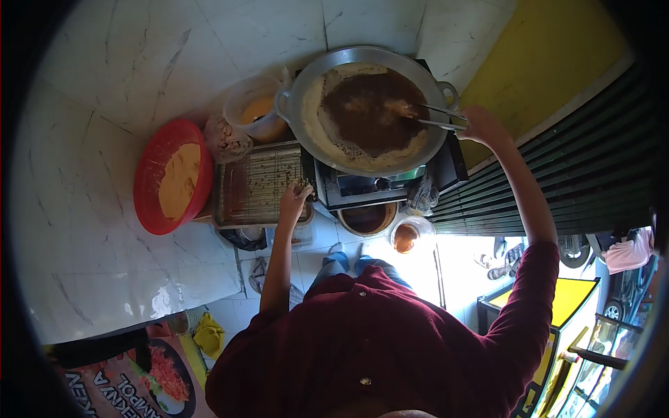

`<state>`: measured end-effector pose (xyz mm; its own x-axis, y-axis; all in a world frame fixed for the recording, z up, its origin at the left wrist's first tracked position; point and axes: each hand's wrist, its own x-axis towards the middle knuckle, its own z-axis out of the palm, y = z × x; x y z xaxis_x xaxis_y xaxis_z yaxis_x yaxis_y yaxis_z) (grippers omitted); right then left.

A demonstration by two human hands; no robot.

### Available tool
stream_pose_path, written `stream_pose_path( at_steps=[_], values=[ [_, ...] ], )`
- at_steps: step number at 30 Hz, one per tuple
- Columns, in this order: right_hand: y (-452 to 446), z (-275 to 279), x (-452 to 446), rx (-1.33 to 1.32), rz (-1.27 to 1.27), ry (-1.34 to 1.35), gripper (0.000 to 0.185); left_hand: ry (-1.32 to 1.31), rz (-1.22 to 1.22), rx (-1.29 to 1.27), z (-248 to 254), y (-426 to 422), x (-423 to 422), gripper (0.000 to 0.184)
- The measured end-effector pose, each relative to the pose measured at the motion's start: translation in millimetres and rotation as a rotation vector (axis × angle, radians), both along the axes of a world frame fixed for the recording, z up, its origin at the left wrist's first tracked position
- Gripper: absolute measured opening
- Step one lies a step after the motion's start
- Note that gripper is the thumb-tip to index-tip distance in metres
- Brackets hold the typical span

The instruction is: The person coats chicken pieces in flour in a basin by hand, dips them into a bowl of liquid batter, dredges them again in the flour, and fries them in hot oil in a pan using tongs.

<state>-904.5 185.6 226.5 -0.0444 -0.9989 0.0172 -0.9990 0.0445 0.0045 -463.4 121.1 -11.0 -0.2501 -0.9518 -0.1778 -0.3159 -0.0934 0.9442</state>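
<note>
Well, the wok (294, 115) is the biggest of the things about the hands, sitting on the black stove (453, 164) with its two loop handles out to the sides. Brown oil (369, 132) fills its middle, with pale foam (317, 129) round the edge, thickest at the left and front. To the left stands the red bowl (143, 174), holding pale orange powder (179, 181). Between bowl and stove lies the tray (263, 224), a wire rack (251, 174) in it dotted with crumbs. Behind the tray, close to the wok's left handle, is a clear tub (240, 97) with something orange in it, and just beside that a clear bag (226, 139) of pale pieces. Low in front of the stove are a round pot (396, 209) of dark liquid and a smaller tub (426, 226) with orange-brown contents. The right hand (476, 127) is closed round the metal tongs (439, 125), whose tips reach the food (401, 108) in the oil. The left hand (296, 200) has its fingers bent at the tray's right edge; whether it grips anything, I cannot tell.
</note>
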Motion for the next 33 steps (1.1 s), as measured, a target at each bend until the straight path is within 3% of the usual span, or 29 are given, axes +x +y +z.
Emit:
stream_pose_path(
  at_steps=[8,11,13,17,22,24,29,31,33],
  values=[
    [-6,-17,-17,0.075,0.010,0.057,0.033,0.007,0.003,-0.015,11,5,-1,0.047],
    [-6,-12,-26,0.108,-0.070,-0.063,0.030,0.004,-0.007,-0.014,10,3,0,0.048],
    [0,8,-21,0.217,-0.220,-0.387,0.027,-0.017,-0.020,-0.016,8,2,0,0.048],
    [6,10,-37,0.286,-0.173,-0.527,0.030,-0.022,-0.007,-0.022,2,1,1,0.046],
    [13,7,-47,0.333,-0.354,-0.784,0.031,0.012,-0.019,-0.012,4,0,1,0.044],
    [14,8,-46,0.330,-0.350,-0.728,0.031,0.101,-0.011,-0.017,-2,-1,1,0.043],
    [13,16,-38,0.320,-0.259,-0.462,0.033,0.035,-0.008,-0.018,6,1,0,0.043],
    [16,16,-28,0.142,-0.195,-0.214,0.037,0.024,-0.002,-0.015,8,1,0,0.042],
    [19,10,-18,0.098,-0.155,-0.144,0.038,0.041,-0.033,0.049,9,0,1,0.043]
  ],
)
